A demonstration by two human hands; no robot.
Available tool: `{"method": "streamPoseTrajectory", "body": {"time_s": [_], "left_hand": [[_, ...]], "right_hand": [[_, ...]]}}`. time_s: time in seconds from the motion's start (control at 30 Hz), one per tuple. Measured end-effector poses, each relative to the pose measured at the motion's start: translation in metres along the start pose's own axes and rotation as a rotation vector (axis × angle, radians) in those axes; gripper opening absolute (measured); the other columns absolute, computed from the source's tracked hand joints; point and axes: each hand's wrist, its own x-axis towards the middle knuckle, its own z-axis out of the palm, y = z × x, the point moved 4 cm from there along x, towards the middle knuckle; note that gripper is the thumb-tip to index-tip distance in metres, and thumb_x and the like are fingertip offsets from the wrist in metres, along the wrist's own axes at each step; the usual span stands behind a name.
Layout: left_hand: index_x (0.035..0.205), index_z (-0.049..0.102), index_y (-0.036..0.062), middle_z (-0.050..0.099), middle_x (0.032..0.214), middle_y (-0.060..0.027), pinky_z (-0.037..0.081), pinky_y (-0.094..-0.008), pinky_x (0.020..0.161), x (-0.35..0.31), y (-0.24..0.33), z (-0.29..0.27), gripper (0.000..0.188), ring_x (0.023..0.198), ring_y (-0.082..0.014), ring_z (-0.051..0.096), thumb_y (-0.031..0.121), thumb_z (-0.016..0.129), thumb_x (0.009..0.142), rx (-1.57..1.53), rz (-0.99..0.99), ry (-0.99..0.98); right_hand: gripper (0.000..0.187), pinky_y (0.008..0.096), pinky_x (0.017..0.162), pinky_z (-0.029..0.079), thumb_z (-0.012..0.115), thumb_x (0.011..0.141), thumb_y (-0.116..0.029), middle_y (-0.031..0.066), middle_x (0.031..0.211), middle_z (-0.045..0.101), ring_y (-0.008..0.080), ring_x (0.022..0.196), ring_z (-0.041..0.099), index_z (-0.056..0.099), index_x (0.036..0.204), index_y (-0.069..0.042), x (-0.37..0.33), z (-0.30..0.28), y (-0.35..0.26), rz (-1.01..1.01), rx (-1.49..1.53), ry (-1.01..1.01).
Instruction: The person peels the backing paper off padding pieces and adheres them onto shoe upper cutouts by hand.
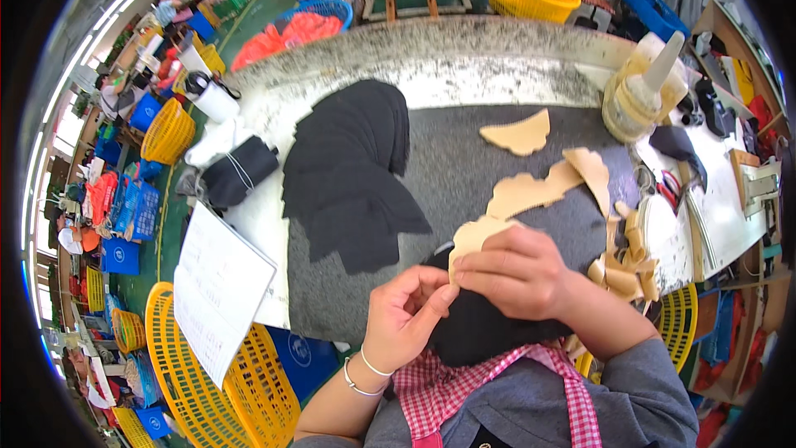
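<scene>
Between my two hands is a tan scalloped piece, held just above the near edge of the table. My left hand pinches its lower left end between thumb and fingers. My right hand is closed on its right part and covers much of it. Under the hands lies a black fabric piece, reaching toward my lap. More tan scalloped pieces lie beyond my right hand, and a separate one rests farther back. To the left spreads a fanned stack of black fabric pieces.
A glue bottle with a pale nozzle stands at the back right. Curled tan pieces hang by the right edge, near red-handled scissors. At left are a written paper sheet, a dark roll and a yellow basket.
</scene>
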Motion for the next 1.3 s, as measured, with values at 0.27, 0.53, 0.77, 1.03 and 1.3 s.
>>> {"method": "streamPoseTrajectory", "body": {"time_s": [0.27, 0.53, 0.77, 1.03, 1.3], "left_hand": [[0.105, 0.069, -0.0030, 0.072, 0.091, -0.0082, 0.058, -0.0222, 0.064, 0.008, 0.007, 0.006, 0.010, 0.076, -0.0109, 0.073, -0.001, 0.067, 0.095, 0.075, 0.118, 0.018], [0.100, 0.070, -0.0042, 0.071, 0.091, -0.0129, 0.060, -0.0250, 0.066, 0.011, 0.026, 0.010, 0.008, 0.076, -0.0154, 0.074, -0.005, 0.067, 0.093, 0.399, 0.337, 0.005], [0.104, 0.064, -0.0018, 0.066, 0.094, -0.0114, 0.058, -0.0268, 0.067, 0.010, 0.027, 0.010, 0.015, 0.072, -0.0168, 0.070, 0.001, 0.072, 0.092, 0.305, 0.349, 0.017], [0.098, 0.057, 0.0003, 0.062, 0.097, -0.0036, 0.055, -0.0233, 0.070, 0.017, -0.008, 0.010, 0.012, 0.080, -0.0077, 0.064, 0.008, 0.066, 0.099, -0.096, 0.004, -0.080], [0.102, 0.062, -0.0020, 0.066, 0.098, -0.0096, 0.056, -0.0245, 0.068, 0.019, 0.003, 0.007, 0.004, 0.076, -0.0132, 0.068, -0.002, 0.062, 0.098, 0.104, 0.214, -0.016]], "right_hand": [[0.023, 0.0368, 0.076, 0.059, 0.078, 0.076, -0.002, 0.0097, 0.101, 0.073, 0.0268, 0.087, 0.071, 0.071, 0.098, -0.001, 0.001, 0.002, 0.001, 0.189, 0.192, -0.046], [0.018, 0.0358, 0.070, 0.060, 0.075, 0.077, -0.001, 0.0110, 0.096, 0.071, 0.0265, 0.086, 0.071, 0.066, 0.093, 0.001, 0.005, -0.002, -0.005, 0.170, 0.101, -0.128], [0.021, 0.0364, 0.073, 0.060, 0.073, 0.079, 0.002, 0.0127, 0.099, 0.072, 0.0290, 0.088, 0.072, 0.065, 0.098, 0.001, -0.005, 0.001, -0.009, 0.293, 0.182, 0.010], [0.014, 0.0387, 0.079, 0.058, 0.073, 0.083, 0.004, 0.0142, 0.098, 0.073, 0.0316, 0.090, 0.072, 0.069, 0.096, 0.001, -0.012, 0.006, -0.005, 0.490, 0.292, 0.035], [0.016, 0.0353, 0.069, 0.060, 0.074, 0.079, 0.005, 0.0131, 0.096, 0.073, 0.0294, 0.083, 0.074, 0.067, 0.093, 0.001, -0.007, 0.005, -0.008, 0.366, 0.096, -0.055]]}}
